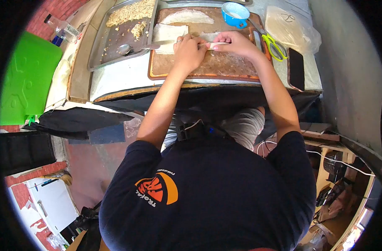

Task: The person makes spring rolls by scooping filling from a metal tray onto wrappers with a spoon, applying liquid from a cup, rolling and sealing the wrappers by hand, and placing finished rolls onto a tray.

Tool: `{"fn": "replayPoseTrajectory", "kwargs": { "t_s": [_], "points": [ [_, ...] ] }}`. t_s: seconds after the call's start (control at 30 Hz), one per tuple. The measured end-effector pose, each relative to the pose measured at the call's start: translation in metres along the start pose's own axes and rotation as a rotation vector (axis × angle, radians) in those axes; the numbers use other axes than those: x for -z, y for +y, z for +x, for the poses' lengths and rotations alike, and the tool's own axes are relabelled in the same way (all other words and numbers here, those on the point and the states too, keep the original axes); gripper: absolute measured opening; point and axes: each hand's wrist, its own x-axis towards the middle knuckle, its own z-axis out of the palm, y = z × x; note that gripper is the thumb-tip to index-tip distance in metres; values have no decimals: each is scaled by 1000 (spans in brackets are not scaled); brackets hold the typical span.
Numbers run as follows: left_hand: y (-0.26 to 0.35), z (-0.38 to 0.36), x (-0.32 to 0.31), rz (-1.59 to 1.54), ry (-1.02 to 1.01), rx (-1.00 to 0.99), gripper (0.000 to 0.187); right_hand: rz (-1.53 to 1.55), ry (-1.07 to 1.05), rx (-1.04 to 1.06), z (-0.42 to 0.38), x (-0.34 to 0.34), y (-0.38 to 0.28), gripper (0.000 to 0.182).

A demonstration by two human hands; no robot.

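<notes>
My left hand (188,52) and my right hand (237,44) meet over a brown cutting board (170,69). Their fingers are closed on a small pale rolled wrapper (217,44), which looks like a spring roll. Left of the roll, partly under my left hand, lie flat square wrappers (168,35). Another thin, whitish wrapper (187,16) is spread at the board's far side. To the left, a metal tray (97,52) carries crumbly minced filling (131,13) and a spoon (124,49).
A blue cup (235,16) with something white inside stands at the board's far right. Green-handled scissors (275,48), a dark phone (296,69) and a plastic bag (291,29) lie right of it. A clear bottle (64,29) and green plastic container (30,79) are at left.
</notes>
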Motion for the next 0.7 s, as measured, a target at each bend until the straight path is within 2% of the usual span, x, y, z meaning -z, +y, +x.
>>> {"fn": "replayPoseTrajectory", "kwargs": {
  "t_s": [0.07, 0.17, 0.27, 0.37, 0.47, 0.57, 0.7],
  "points": [
    [1, 1, 1, 38, 16, -19, 36, 63, 36, 40, 0, -2, 5, 32],
    [6, 3, 5, -23, -42, 52, 31, -97, 117, 58, -3, -5, 5, 33],
    [1, 6, -2, 41, 11, 44, 33, -171, 118, 50, -10, 1, -12, 29],
    [1, 10, 1, 73, -51, 97, 33, -231, 155, 49, -12, -1, -18, 25],
    [0, 14, 3, -9, -59, 152, 30, -239, 188, 150, -12, -3, -19, 24],
    [-9, 18, -1, -60, -28, 147, 30, -271, 276, 242, -11, -7, -10, 24],
    [-9, 15, -9, 139, 176, 61, 24, -396, 335, 260, -6, -10, -5, 21]
  ]
}}
